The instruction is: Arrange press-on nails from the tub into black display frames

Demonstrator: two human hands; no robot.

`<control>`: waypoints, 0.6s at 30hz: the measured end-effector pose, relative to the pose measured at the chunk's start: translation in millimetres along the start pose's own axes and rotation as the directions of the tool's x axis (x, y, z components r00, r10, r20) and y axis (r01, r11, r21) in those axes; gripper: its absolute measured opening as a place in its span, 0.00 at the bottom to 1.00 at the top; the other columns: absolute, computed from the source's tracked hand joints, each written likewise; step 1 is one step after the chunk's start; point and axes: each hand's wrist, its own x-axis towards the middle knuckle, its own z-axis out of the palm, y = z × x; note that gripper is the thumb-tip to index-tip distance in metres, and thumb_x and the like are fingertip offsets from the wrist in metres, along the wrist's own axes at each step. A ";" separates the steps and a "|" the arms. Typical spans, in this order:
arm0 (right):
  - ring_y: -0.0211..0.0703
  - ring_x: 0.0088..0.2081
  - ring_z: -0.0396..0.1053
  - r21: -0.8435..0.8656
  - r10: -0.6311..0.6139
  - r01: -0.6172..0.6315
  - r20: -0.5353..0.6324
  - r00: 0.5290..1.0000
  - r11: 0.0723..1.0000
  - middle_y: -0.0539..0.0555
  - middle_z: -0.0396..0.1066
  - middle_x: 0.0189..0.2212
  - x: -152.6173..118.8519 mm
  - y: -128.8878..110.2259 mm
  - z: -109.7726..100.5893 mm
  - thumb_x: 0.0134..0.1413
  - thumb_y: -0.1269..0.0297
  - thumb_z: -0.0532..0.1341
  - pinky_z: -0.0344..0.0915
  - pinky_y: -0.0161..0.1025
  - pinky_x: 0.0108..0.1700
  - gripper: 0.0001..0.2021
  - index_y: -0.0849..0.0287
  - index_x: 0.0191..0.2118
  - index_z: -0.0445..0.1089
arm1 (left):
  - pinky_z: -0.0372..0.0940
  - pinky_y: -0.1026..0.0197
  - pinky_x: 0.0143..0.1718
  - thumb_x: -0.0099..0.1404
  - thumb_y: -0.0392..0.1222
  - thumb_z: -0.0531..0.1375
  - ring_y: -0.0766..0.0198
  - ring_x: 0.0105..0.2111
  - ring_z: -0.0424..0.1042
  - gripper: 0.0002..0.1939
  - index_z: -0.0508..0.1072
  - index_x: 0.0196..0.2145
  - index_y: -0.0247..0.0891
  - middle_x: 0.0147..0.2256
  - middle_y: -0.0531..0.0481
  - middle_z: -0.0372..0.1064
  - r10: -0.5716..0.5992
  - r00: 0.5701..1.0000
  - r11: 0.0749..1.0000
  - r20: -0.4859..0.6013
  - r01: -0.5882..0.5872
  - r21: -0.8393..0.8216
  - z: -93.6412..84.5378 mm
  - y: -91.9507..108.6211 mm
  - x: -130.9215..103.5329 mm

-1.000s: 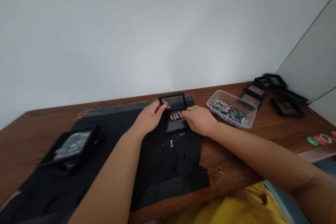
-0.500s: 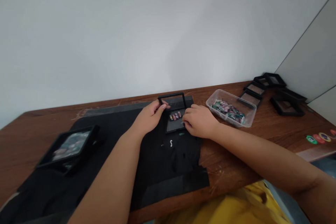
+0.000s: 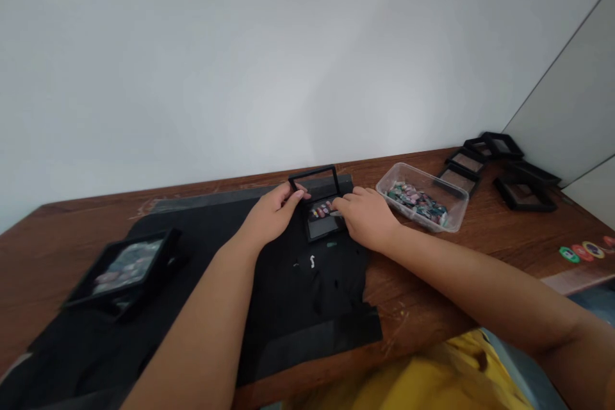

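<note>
A small black display case [image 3: 314, 229] stands opened on the black mat, its lid frame [image 3: 314, 173] tilted up at the back. My left hand [image 3: 276, 210] pinches the lid's left side between thumb and fingers. Several small oval coloured pieces [image 3: 321, 210], looking like false nails, lie in a row on the case's clear film. Over the right end of that row is my right hand [image 3: 368, 216], fingers closed together; whatever they hold is hidden. A small green piece [image 3: 331, 245] and a white scrap [image 3: 312, 261] lie on the mat just in front.
A clear plastic tub [image 3: 459, 208] of mixed coloured pieces stands right of my right hand. More black cases [image 3: 526, 195] lie at the far right. Filled, stacked cases [image 3: 127, 266] sit on the mat [image 3: 283, 307] at left. Round stickers [image 3: 581, 252] mark the table's right edge.
My right hand has shifted slightly up and back along the case, its fingertips now at the row of pieces. My left hand stays on the lid.
</note>
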 end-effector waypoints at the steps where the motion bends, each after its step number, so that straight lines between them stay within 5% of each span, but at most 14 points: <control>1: 0.54 0.50 0.69 0.004 0.018 -0.018 -0.001 1.000 1.000 0.61 0.80 0.45 0.3 -0.1 -0.2 0.65 0.77 0.56 0.60 0.46 0.48 0.15 0.62 0.53 0.75 | 0.70 0.45 0.54 0.69 0.61 0.51 0.46 0.48 0.78 0.22 0.74 0.42 0.42 0.44 0.43 0.82 0.003 1.000 1.000 0.000 -0.003 -0.001 0.1 0.1 0.1; 10: 0.56 0.51 0.68 0.061 -0.021 0.025 -0.070 0.997 0.998 0.61 0.79 0.49 1.8 -3.5 8.5 0.69 0.67 0.57 0.63 0.48 0.49 0.13 0.62 0.51 0.75 | 0.70 0.45 0.55 0.69 0.62 0.50 0.46 0.49 0.78 0.22 0.73 0.41 0.43 0.43 0.44 0.82 0.005 1.000 1.000 -0.001 -0.005 -0.003 -1.0 -0.8 0.3; 18: 0.57 0.54 0.67 0.049 0.009 -0.008 -0.031 0.999 0.999 0.64 0.75 0.52 1.4 -7.6 13.3 0.67 0.70 0.56 0.65 0.50 0.53 0.17 0.67 0.57 0.73 | 0.70 0.46 0.55 0.70 0.64 0.50 0.47 0.48 0.78 0.25 0.75 0.41 0.42 0.44 0.44 0.82 0.002 1.000 1.000 0.007 -0.002 -0.001 -2.1 0.7 -0.2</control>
